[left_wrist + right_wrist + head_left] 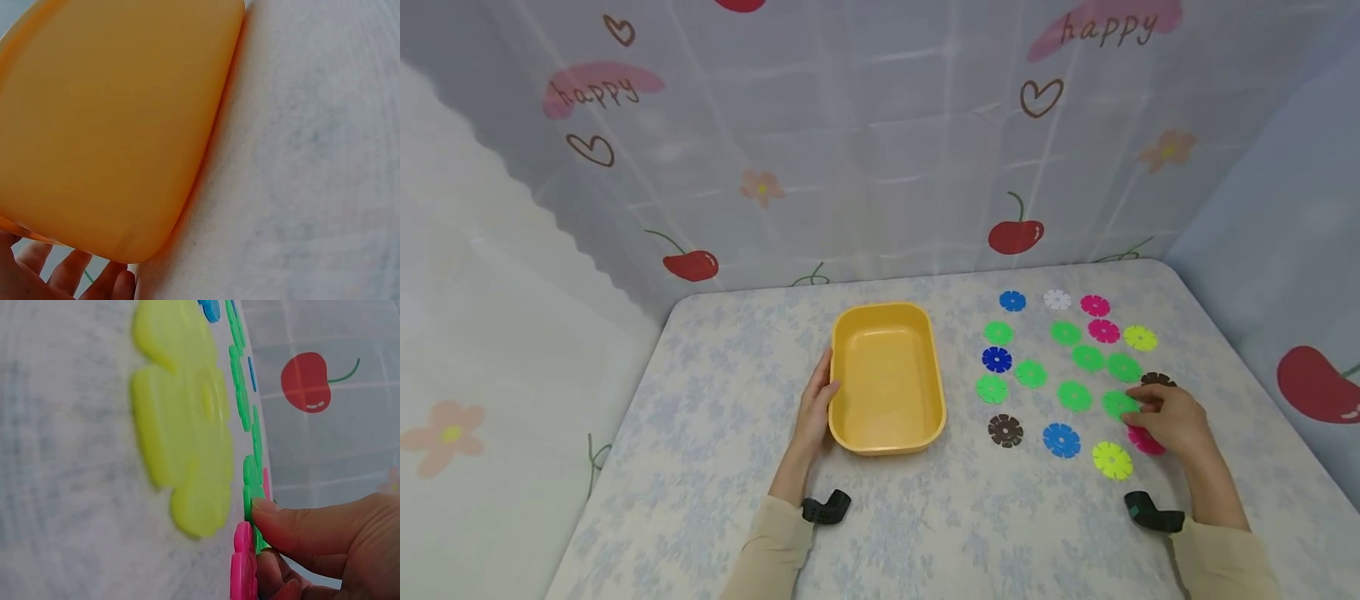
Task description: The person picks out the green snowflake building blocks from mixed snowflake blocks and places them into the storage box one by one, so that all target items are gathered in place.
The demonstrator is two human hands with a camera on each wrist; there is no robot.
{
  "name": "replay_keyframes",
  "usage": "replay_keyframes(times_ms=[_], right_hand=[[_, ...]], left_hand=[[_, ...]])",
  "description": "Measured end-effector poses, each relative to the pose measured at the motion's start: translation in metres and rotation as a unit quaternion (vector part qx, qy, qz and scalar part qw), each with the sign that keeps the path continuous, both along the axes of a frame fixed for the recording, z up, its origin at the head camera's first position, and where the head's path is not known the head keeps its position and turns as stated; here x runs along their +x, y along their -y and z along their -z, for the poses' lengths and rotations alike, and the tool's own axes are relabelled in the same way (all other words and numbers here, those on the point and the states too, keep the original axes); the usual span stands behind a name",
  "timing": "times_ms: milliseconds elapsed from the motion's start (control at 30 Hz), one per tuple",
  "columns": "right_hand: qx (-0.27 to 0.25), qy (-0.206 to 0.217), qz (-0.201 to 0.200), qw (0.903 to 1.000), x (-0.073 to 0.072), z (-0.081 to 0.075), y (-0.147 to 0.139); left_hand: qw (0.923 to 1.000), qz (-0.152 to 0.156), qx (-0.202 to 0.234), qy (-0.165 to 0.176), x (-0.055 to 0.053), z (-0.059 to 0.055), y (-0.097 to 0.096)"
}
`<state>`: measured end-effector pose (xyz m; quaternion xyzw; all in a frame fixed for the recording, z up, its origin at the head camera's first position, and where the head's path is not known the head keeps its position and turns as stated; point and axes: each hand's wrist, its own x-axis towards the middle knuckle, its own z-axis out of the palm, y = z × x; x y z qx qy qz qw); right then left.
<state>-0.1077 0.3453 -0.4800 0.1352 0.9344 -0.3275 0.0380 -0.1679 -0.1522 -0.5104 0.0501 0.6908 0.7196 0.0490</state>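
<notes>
A yellow plastic tub (888, 433) stands on the table, its inside bare. My left hand (814, 410) holds its left side, thumb over the rim and fingers along the outer wall; the left wrist view shows those fingers (67, 270) at the tub's edge. On the right, my right hand (1174, 421) pinches the edge of a green interlocking disc (1117, 405) between thumb and fingers. A pink disc (1146, 440) lies partly under this hand, and a dark brown disc (1157, 379) is just beyond it. In the right wrist view, the thumb (281, 520) overlaps the green disc.
Several more flat notched discs lie spread right of the tub, including a yellow disc (1112, 460), a blue disc (1062, 440) and a white disc (1057, 299). A patterned curtain (880, 167) hangs behind the table (700, 467), with more sheeting at both sides.
</notes>
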Motion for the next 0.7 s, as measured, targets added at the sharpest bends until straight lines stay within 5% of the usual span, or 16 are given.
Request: replay_keyframes(times_ms=[700], right_hand=[[0.02,-0.042,0.014,0.9988,-0.0007,0.0023,0.0039]], left_hand=[[1.0,-0.003,0.002,0.001,0.0018,-0.0031,-0.0007]])
